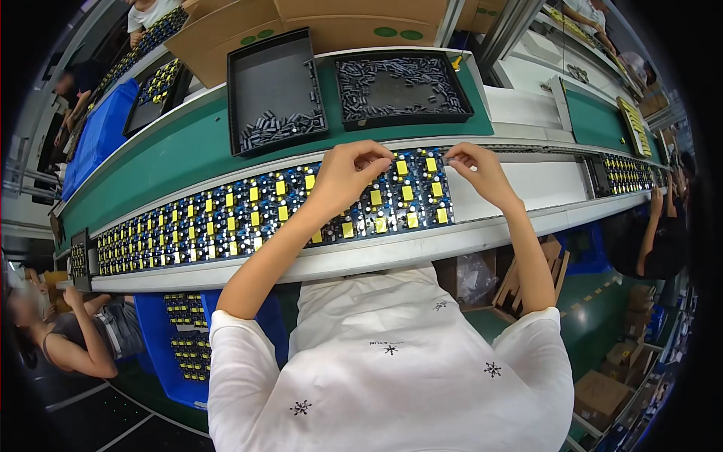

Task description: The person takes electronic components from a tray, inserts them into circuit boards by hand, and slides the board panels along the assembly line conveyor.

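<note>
A long panel of dark circuit boards (242, 207) lies on the rail in front of me, set with yellow block-shaped components and small round parts. Over its far edge, right of the middle, my left hand (348, 175) is closed, thumb and fingertips pinched together. My right hand (479, 172) pinches at the panel's far right corner. Whatever sits between either hand's fingertips is too small to make out. Beyond my hands, a black tray (398, 120) holds many small dark cylindrical parts spread about. Left of it, another black tray (273, 75) has such parts heaped at its near end.
The white rail edge (497, 235) runs between me and the boards. More boards (629, 175) sit farther right on the line. A blue bin (162, 339) with boards stands below left. Cardboard (361, 22) rises behind the trays. Other people work at both sides.
</note>
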